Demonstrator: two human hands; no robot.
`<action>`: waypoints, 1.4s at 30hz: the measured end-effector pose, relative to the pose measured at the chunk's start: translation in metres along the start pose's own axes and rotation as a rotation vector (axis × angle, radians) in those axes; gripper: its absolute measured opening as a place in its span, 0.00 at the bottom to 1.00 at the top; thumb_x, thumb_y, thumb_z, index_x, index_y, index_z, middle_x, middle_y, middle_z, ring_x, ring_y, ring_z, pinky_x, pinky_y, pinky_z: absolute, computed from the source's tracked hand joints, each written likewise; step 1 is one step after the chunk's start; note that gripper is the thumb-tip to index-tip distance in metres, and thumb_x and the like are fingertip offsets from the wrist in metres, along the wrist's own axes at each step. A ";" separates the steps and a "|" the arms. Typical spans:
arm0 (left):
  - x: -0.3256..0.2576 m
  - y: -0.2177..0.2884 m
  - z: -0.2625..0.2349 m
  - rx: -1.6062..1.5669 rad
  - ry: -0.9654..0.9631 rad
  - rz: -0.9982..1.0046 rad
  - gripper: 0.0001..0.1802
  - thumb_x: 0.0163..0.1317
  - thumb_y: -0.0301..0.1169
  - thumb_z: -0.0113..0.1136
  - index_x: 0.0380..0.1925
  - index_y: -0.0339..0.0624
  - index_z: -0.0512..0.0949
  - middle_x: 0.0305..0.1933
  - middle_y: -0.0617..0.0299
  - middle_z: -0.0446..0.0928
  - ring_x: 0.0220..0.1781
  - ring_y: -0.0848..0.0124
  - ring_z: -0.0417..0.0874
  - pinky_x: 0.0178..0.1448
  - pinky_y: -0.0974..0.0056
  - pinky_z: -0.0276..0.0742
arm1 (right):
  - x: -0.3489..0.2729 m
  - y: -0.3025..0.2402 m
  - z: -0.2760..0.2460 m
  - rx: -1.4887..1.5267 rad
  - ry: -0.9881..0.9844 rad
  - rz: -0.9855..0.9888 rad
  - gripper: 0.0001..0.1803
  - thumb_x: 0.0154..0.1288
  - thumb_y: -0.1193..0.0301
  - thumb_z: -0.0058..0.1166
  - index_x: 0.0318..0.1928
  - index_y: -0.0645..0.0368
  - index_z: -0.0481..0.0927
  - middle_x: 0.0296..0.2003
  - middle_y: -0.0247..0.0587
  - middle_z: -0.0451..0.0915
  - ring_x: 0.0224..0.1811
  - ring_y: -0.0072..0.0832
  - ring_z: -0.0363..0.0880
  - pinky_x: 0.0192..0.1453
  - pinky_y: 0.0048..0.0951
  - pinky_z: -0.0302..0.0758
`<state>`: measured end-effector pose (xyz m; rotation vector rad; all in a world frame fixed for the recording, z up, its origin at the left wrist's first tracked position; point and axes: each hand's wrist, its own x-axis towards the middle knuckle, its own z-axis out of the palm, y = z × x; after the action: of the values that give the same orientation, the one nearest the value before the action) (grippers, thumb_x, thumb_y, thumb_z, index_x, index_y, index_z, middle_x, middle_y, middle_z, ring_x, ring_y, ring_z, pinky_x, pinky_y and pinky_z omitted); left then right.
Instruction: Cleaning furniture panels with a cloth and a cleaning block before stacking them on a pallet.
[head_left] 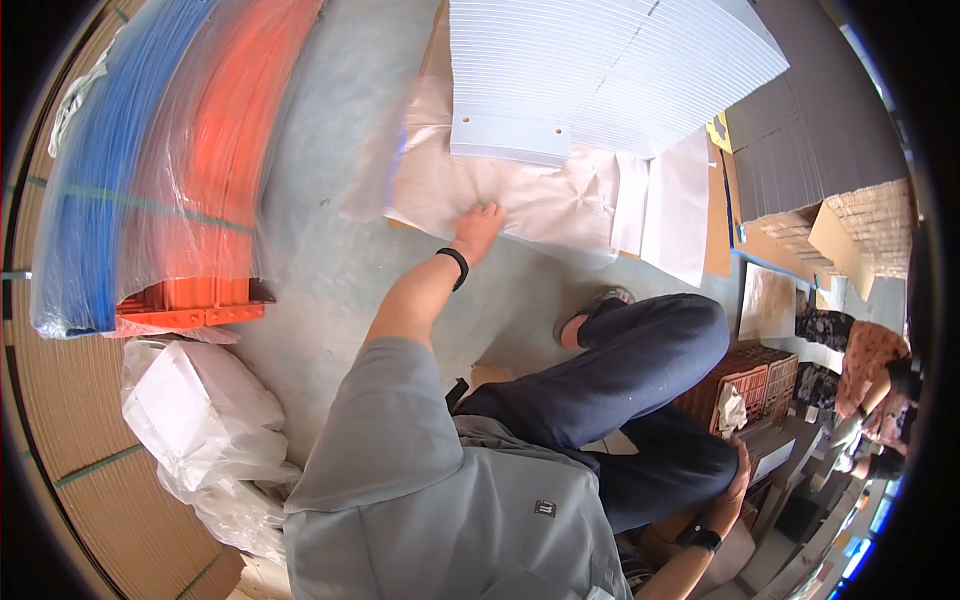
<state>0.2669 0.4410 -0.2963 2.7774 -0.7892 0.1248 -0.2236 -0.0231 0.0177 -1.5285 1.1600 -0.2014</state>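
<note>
My left hand [479, 230], with a black band at the wrist, is at the near edge of a thin, wrinkled, whitish wrapping sheet [555, 205]. Its fingers are curled down on the sheet, which creases around them. Just beyond stands a stack of pale, thin panels [600, 70] with ridged edges; the closest one has two small holes. The sheet runs beneath this stack, over brown cardboard [718, 240]. My right hand [738, 475], wearing a dark watch, rests on my bent knee with its fingers lying along the trouser leg, holding nothing.
On the left stand plastic-wrapped blue strips [125, 170] and orange strips [235, 150]. Below them sits a white bundle in clear plastic [200, 400]. Dark stacked board [810, 120] and reddish crates [735, 385] are to the right. Another person [870, 375] works at the far right.
</note>
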 end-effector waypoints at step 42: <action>0.007 0.004 -0.009 0.181 -0.157 0.163 0.32 0.64 0.29 0.57 0.70 0.43 0.65 0.50 0.55 0.74 0.52 0.57 0.79 0.55 0.53 0.79 | -0.147 -0.017 0.032 -0.890 0.299 -0.812 0.30 0.61 0.85 0.46 0.65 0.59 0.74 0.60 0.48 0.77 0.66 0.44 0.75 0.71 0.36 0.70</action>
<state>0.2705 0.4364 -0.2857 2.9161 -1.0945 0.0069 -0.2655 0.1045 0.0873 -2.8043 0.8015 -0.5106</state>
